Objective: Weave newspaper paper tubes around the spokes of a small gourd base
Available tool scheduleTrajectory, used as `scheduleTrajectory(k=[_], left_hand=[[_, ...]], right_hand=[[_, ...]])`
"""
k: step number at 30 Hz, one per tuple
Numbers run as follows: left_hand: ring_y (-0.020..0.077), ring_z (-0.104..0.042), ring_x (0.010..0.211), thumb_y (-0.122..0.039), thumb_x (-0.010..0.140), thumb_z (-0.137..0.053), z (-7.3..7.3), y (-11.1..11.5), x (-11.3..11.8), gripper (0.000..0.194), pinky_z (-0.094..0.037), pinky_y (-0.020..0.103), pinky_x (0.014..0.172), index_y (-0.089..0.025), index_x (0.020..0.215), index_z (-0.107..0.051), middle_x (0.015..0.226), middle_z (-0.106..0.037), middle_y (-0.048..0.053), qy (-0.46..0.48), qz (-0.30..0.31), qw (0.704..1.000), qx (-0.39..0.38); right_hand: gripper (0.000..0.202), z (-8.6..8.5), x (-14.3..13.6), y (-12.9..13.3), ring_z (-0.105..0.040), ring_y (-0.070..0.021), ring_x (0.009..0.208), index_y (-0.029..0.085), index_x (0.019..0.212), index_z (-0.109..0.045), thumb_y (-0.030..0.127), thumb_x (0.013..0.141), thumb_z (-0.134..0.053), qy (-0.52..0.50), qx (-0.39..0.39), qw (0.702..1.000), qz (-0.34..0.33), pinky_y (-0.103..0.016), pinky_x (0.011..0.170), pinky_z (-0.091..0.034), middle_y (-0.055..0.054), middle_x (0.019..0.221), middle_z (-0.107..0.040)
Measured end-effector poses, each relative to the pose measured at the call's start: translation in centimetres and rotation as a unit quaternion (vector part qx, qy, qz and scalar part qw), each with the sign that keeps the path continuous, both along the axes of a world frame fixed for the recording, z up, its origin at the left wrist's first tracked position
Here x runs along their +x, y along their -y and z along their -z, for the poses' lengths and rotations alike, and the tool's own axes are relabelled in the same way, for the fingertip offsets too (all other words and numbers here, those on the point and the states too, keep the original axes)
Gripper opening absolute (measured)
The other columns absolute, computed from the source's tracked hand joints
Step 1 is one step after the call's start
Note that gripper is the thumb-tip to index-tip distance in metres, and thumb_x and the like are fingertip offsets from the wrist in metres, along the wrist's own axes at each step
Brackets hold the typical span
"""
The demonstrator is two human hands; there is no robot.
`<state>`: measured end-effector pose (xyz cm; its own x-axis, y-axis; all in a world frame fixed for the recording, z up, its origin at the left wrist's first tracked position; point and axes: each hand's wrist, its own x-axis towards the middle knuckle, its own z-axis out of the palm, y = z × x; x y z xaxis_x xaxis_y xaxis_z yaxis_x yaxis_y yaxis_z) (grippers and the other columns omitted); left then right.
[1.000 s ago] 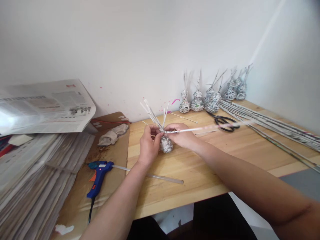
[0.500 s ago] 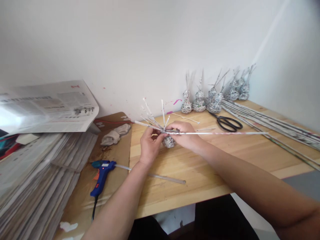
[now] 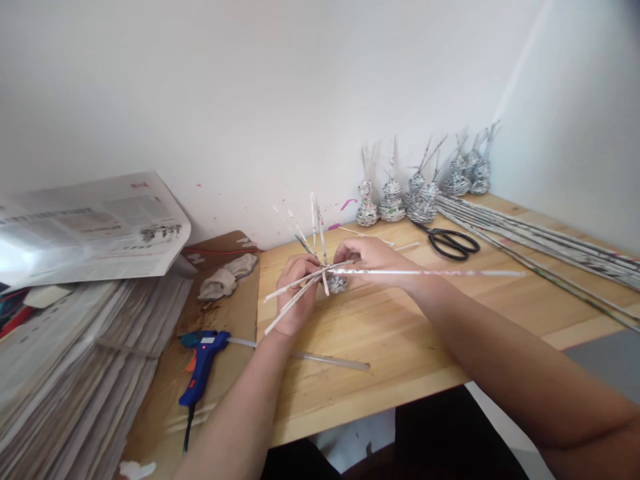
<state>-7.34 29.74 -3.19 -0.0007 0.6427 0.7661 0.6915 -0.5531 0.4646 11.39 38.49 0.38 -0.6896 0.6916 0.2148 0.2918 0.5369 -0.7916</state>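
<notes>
Between my hands is a small woven newspaper gourd (image 3: 338, 285), partly hidden, with several rolled-paper spokes fanning out of it. My left hand (image 3: 296, 290) is closed around its left side, and some spokes cross in front of the fingers toward me. At its right side my right hand (image 3: 367, 259) is closed, fingers bent at the spokes' base; the fingertips are partly hidden. One long paper tube (image 3: 425, 272) runs from the weaving out to the right, passing over my right hand and wrist.
Finished-looking woven gourds (image 3: 393, 202) stand along the wall. Black scissors (image 3: 453, 244) and long paper tubes (image 3: 530, 240) lie at right. At left are a blue glue gun (image 3: 203, 367) with a glue stick, a cloth glove (image 3: 220, 283) and stacked newspapers (image 3: 125, 353) on cardboard.
The woven gourd has turned and tipped in my hands: several spokes now point toward me across my left hand. The long tube still extends to the right. The view has shifted slightly.
</notes>
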Motion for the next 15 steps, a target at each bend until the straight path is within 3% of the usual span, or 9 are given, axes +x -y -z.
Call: scheduleTrajectory(k=[3, 7, 15], left_hand=[[0.0163, -0.064, 0.084, -0.020, 0.086, -0.067, -0.03, 0.04, -0.19, 0.010, -0.052, 0.032, 0.076, -0.020, 0.077, -0.064, 0.088, -0.067, 0.003, 0.005, -0.022, 1.000, 0.013], [0.0164, -0.064, 0.081, -0.020, 0.085, -0.068, -0.02, -0.03, -0.60, 0.011, -0.052, 0.032, 0.072, -0.021, 0.075, -0.064, 0.085, -0.066, 0.003, -0.005, -0.022, 1.000, 0.009], [0.0147, -0.064, 0.081, -0.019, 0.086, -0.067, 0.62, -0.20, -0.75, 0.010, -0.052, 0.030, 0.073, -0.020, 0.077, -0.064, 0.087, -0.066, 0.003, 0.002, 0.028, 1.000, 0.010]], right_hand=[[0.018, 0.00, 0.22, -0.43, -0.067, -0.0164, 0.074, 0.017, 0.088, -0.071, 0.032, 0.081, -0.071, -0.004, -0.044, 0.998, -0.055, -0.025, 0.066, -0.046, -0.003, 0.082, -0.074], [0.007, 0.42, -0.11, -0.41, -0.067, -0.0156, 0.073, 0.017, 0.084, -0.072, 0.021, 0.079, -0.069, -0.021, -0.059, 0.995, -0.082, -0.024, 0.067, -0.045, -0.001, 0.079, -0.075], [0.015, 0.05, -0.24, 0.21, -0.067, -0.0182, 0.076, 0.024, 0.085, -0.079, 0.017, 0.081, -0.065, 0.038, 0.070, 0.997, 0.009, -0.027, 0.067, -0.042, 0.000, 0.082, -0.076]])
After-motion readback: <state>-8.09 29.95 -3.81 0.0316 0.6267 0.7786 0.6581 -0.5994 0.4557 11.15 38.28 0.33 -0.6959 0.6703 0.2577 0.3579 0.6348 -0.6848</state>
